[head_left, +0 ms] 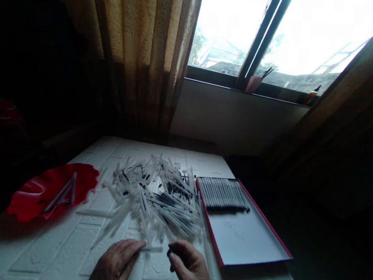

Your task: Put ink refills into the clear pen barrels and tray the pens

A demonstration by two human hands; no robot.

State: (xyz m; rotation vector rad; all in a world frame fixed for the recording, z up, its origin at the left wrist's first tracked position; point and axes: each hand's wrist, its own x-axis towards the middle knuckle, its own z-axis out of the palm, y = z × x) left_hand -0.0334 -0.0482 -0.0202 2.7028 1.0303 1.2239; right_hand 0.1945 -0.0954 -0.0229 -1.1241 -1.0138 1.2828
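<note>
Left hand (115,262), fingers curled, grips a slim translucent tube (154,249) pointing toward the right hand (190,269), which pinches a small black piece (169,252); pale pens (176,219) lie heaped beyond

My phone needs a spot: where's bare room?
The shallow, red-edged white box has room in front of its black-tipped clear pens. The white brick-patterned tabletop is bare between the scalloped red bowl and left hand; scattered clear plastic tubes crowd its middle.
</note>
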